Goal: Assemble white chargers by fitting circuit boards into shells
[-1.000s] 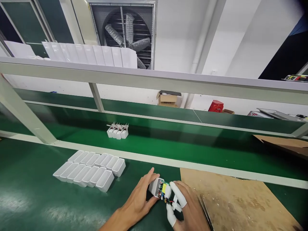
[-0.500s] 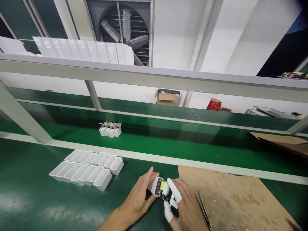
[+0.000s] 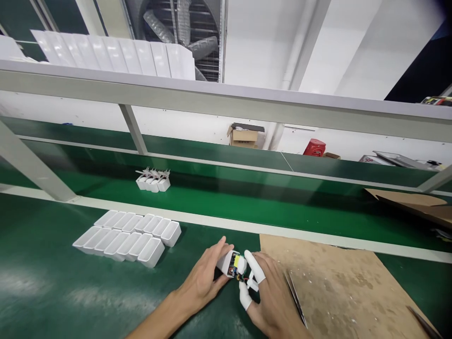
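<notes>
My left hand [image 3: 203,278] grips a small white plastic housing [image 3: 226,261] on the green bench, fingers wrapped round its left side. Inside its open end sits a circuit board [image 3: 236,267] with a yellow part and coloured wires. My right hand [image 3: 270,296], with white finger cots on thumb and forefinger, pinches the board and a white piece at the housing's mouth. To the left stand two rows of empty white housings [image 3: 129,237].
A green conveyor belt [image 3: 264,207] runs behind the bench and carries a small cluster of white plug parts [image 3: 153,181]. A brown cardboard sheet [image 3: 339,282] lies to the right with thin metal tools on it. An overhead shelf beam [image 3: 226,101] spans the view.
The cluster of plug parts on the belt has drifted left. My view has tilted a little; both hands stay on the housing, with the board sitting slightly deeper in it.
</notes>
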{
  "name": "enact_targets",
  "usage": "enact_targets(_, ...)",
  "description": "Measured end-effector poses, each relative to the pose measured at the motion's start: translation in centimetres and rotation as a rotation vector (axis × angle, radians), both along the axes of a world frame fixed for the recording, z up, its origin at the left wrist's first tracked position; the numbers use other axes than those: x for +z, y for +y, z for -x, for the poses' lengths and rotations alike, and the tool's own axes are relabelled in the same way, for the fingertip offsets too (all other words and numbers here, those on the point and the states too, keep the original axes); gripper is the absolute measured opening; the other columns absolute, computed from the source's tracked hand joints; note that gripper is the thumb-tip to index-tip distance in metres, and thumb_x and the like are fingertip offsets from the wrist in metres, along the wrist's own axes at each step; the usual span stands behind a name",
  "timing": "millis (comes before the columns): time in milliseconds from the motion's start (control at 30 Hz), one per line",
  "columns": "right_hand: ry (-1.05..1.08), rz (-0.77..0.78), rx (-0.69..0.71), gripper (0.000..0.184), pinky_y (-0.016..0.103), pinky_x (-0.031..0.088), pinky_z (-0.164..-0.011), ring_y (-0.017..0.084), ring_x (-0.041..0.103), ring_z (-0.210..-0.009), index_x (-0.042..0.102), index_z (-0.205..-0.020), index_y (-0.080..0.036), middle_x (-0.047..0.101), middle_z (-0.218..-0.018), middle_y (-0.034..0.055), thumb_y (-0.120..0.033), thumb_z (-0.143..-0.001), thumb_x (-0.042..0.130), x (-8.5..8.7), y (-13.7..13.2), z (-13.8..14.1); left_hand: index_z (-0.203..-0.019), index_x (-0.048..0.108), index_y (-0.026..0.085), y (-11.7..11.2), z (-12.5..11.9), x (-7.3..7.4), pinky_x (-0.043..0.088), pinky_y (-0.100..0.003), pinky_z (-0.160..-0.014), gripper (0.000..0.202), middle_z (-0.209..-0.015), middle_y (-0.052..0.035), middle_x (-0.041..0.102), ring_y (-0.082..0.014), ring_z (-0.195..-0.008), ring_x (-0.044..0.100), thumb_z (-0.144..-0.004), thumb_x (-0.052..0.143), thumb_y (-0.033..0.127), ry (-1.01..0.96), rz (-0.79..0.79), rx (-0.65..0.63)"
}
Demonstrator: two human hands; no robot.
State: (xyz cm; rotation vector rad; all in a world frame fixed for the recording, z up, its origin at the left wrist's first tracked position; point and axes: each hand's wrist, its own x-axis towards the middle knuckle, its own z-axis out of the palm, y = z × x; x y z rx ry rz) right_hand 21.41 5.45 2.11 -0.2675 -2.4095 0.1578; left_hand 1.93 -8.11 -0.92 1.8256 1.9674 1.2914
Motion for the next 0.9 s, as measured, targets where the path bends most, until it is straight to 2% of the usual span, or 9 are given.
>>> enact_targets(133, -0.013, 0.053, -0.020, 0.067, 0.053, 0.063, -0.099, 0.034, 0.065, -0.127, 0.038, -0.159, -0.015, 0.069, -0.132, 0.0175, -0.014, -0.094, 0.054, -0.34, -0.03, -0.01, -0.170, 0.002, 0.036, -0.12, -0.09, -0.03, 0.047, -0.061, -0.122, 0.083, -0.154, -0.0131, 0.058, -0.0320, -0.146, 0.052, -0.108, 0.058, 0.036, -0.001, 0.014, 0.005)
enact_targets(600, -0.006, 0.034, 0.012, 0.071, 0.056, 0.060, -0.101, 0.037, 0.060, -0.131, 0.034, -0.162, -0.013, 0.065, -0.137, 0.0183, -0.012, -0.094, 0.055, -0.16, -0.16, -0.44, -0.170, 0.002, 0.037, -0.06, -0.15, 0.18, 0.051, -0.060, -0.119, 0.080, -0.152, -0.0125, 0.060, -0.0315, -0.143, 0.056, -0.109, 0.054, 0.042, 0.026, -0.002, 0.016)
enact_targets(733, -0.025, 0.047, 0.001, 0.072, 0.054, 0.060, -0.100, 0.036, 0.060, -0.131, 0.032, -0.164, -0.014, 0.065, -0.138, 0.0178, -0.013, -0.095, 0.056, 0.12, -0.25, -0.49, -0.170, 0.003, 0.037, -0.04, -0.12, 0.02, 0.050, -0.060, -0.119, 0.080, -0.151, -0.0125, 0.061, -0.0316, -0.143, 0.056, -0.109, 0.055, 0.043, 0.022, 0.005, 0.026)
enact_targets(900, -0.048, 0.053, 0.002, 0.071, 0.054, 0.061, -0.100, 0.035, 0.062, -0.129, 0.036, -0.162, -0.016, 0.066, -0.137, 0.0170, -0.014, -0.095, 0.057, 0.35, -0.37, -0.37, -0.170, 0.004, 0.037, -0.09, -0.29, 0.11, 0.051, -0.060, -0.119, 0.082, -0.151, -0.0122, 0.061, -0.0321, -0.144, 0.055, -0.108, 0.057, 0.043, 0.019, 0.001, -0.001)
